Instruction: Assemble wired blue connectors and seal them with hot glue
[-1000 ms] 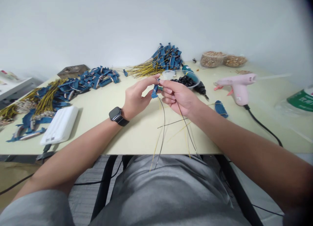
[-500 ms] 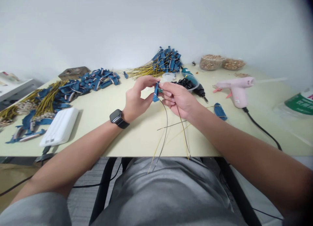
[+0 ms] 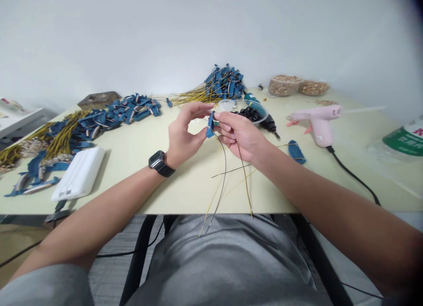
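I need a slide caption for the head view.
Left hand and right hand hold a blue strip and thin wires above a table; pink glue gun at right.

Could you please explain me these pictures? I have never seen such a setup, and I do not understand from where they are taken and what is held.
There is no machine here, only a person's two bare hands: the left hand, with a black smartwatch at its wrist, and the right hand. All pictures come from one camera worn on the head, looking forward and down.

The fingertips of both hands hold a small blue piece; thin black and yellow wires hang below.

On the table, a pile of blue wired pieces lies at the back. To the left is a white power bank; to the right, a pink glue gun. Behind the right hand, a clear bowl contains small black parts.
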